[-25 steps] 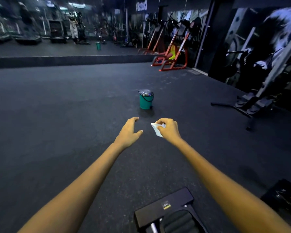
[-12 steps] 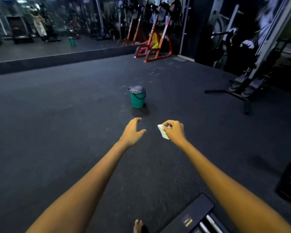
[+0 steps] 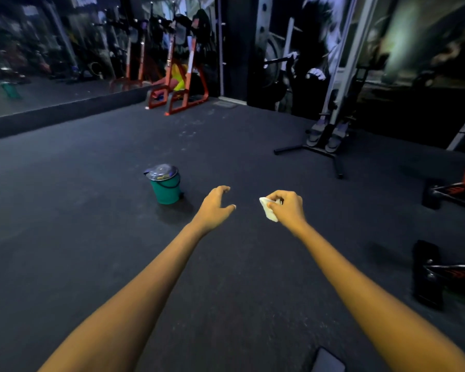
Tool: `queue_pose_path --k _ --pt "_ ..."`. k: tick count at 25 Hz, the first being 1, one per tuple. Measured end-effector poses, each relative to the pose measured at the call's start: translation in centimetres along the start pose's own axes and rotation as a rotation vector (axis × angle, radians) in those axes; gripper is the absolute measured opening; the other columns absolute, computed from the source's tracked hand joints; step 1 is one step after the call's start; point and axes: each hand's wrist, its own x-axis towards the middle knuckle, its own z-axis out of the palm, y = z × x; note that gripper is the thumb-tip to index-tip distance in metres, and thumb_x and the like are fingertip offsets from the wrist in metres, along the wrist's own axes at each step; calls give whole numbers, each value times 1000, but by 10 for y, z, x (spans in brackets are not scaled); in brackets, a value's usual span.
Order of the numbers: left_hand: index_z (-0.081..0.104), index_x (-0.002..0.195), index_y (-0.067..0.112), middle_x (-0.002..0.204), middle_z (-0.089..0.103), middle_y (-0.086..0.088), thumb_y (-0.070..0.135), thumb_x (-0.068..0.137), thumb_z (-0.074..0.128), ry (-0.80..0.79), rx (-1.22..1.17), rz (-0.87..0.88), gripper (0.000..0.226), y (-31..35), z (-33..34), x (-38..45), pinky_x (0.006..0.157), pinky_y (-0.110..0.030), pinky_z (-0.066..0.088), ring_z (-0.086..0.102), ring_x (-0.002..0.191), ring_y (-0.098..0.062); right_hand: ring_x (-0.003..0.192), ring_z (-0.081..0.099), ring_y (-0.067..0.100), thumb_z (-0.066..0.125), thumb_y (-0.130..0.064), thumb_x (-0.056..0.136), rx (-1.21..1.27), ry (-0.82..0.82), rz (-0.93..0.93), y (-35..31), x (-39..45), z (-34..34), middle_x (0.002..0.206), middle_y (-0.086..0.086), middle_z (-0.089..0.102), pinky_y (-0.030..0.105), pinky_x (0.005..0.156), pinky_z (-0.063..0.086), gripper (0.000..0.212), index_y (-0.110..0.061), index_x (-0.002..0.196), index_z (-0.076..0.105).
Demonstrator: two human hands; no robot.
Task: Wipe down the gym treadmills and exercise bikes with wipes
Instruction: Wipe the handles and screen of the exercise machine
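Both arms are staying stretched forward while the green bin (image 3: pixel 165 187) is drifting off to the left as the person turns right. Her right hand (image 3: pixel 287 208) is pinching a folded white wipe (image 3: pixel 269 212) between thumb and curled fingers, out over the dark floor (image 3: pixel 78 237); the left hand (image 3: pixel 215 208) is hanging relaxed with nothing in it. That wipe is looking light, limp and probably damp, so gripping it bunched is suiting it better than holding a corner. Much of it is hidden inside the fist. Machines (image 3: pixel 330 124) at the right are dim, one cut off, perhaps bikes.
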Motion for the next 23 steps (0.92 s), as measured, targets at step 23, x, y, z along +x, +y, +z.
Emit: queue_pose_path --k 23 --pt "37 141 12 146 38 -2 19 92 59 -700 -63 625 54 189 255 420 103 -23 30 35 135 -16 78 56 9 68 -17 86 -176 760 441 160 266 -197 83 2 66 2 52 37 12 -5 86 71"
